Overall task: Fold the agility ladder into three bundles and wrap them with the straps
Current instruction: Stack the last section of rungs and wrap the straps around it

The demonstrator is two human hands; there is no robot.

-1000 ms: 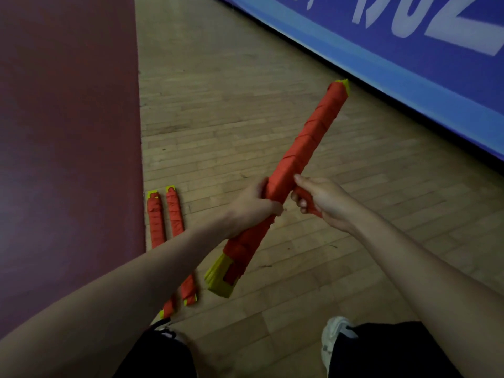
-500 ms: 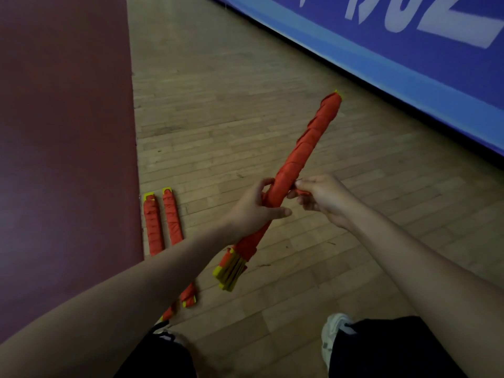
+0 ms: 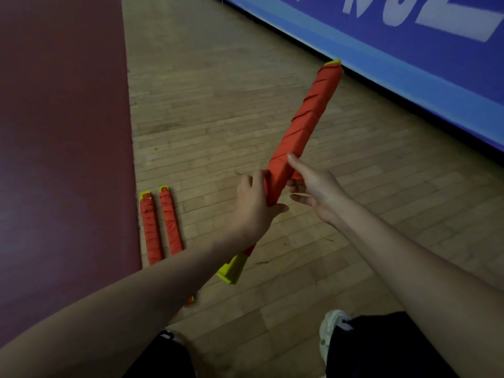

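Two finished orange strap-wrapped bundles (image 3: 149,230) lie parallel on the wooden plank floor (image 3: 218,105), left of the hands. Third orange-wrapped bundle of yellow rungs (image 3: 305,124) is airborne, long axis near-left to far-right. Left hand (image 3: 255,205) grips its lower middle; right hand (image 3: 316,186) sits just beyond on the right side, index straight on the wrap, other fingers loosely curled under – can't tell if it pinches strap. Unwrapped yellow end (image 3: 231,271) lies nearer the left hand

Three orange bundles (image 3: 305,126) (image 3: 149,230) (image 3: 170,222) and two hands (image 3: 253,205) (image 3: 317,190).
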